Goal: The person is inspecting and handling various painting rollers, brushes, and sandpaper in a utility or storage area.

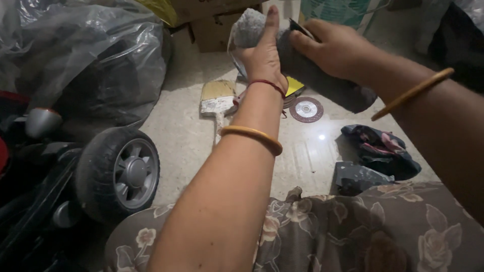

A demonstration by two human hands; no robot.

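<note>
Bare pale floor [176, 136] gives my hands passage; grey plastic wheel [121, 171] blocks left, white-bristled paintbrush [218, 100] and red-rimmed grinding disc [306, 109] lie ahead.

Dim, warm light; glare spot on floor [321, 136]; dark, murky left edge.
</note>
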